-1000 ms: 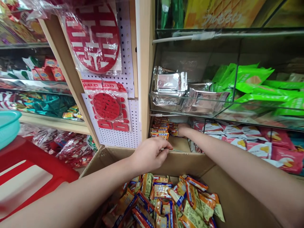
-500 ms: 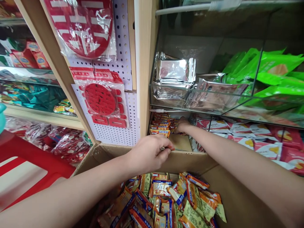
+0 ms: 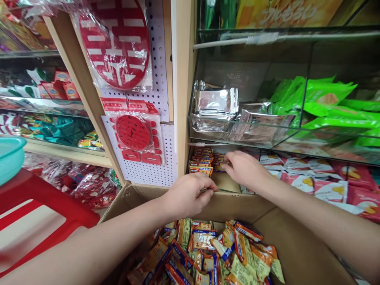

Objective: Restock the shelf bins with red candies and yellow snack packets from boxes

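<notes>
My left hand (image 3: 192, 194) is closed in a pinch at the back rim of a cardboard box (image 3: 234, 204); what its fingertips hold, if anything, is hidden. My right hand (image 3: 245, 168) is in the low shelf compartment, beside a row of small orange-and-yellow snack packets (image 3: 202, 164). Its fingers are slightly apart at the right end of the row, with nothing visible in them. Bare tan board (image 3: 227, 184) shows in front of the packets. Inside the box lie many loose snack packets (image 3: 204, 239) in orange, blue and yellow wrappers, below both arms.
Silver packets (image 3: 216, 101) and green bags (image 3: 323, 95) fill the glass shelf above. Pink-and-white packets (image 3: 299, 180) lie to the right. Red decorations (image 3: 133, 132) hang on a pegboard. At left stands a red stool (image 3: 59, 198) with a teal basin (image 3: 10, 158).
My right hand has drawn back from deeper in the compartment and now shows more fully. My left hand stays at the box rim. The view has tilted up slightly.
</notes>
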Motion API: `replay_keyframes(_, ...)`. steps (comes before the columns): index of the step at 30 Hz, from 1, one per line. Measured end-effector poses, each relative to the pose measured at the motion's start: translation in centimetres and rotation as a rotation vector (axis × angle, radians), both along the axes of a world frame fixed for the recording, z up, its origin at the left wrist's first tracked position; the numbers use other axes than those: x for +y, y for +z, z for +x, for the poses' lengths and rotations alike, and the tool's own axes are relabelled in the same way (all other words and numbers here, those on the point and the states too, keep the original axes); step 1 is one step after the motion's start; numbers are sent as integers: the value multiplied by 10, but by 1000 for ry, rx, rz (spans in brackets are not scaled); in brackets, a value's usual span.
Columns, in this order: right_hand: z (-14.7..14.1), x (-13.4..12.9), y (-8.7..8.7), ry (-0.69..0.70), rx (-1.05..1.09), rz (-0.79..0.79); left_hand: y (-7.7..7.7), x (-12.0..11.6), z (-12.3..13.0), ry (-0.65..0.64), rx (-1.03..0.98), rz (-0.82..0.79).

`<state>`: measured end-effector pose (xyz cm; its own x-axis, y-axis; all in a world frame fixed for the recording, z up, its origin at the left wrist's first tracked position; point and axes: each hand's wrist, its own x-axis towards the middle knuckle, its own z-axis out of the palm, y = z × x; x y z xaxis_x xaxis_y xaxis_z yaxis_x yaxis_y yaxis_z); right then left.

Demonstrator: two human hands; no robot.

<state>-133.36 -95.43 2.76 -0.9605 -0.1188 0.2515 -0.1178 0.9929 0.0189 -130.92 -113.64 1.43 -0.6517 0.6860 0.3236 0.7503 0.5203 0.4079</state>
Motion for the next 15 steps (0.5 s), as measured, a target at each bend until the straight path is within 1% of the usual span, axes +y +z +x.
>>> replay_keyframes(1,25,0,0,73,109,54,0,0,0,2,-2,-1)
replay_keyframes(2,48,0,-2,122,136,97,-1,0,0,5,-8,0)
replay_keyframes(4,88,-3,-16,259,-19,134,-2,0,-1,19,-26,10)
replay_keyframes(6,109,-10,-35,338,-271,109,-2,1,0,32,-41,20)
replay_keyframes(8,113,-18,-50,410,-487,95,-1,2,1,39,-45,20)
replay_keyframes(9,110,-23,-55,442,-555,111,-1,3,2,41,-41,18)
replay_keyframes(11,99,-31,-60,493,-628,187,0,5,3,45,-34,11)
replay_keyframes(13,89,-37,-61,502,-692,267,1,5,3,49,-27,7)
replay_keyframes(15,83,-44,-64,519,-765,299,1,5,4,49,-27,3)
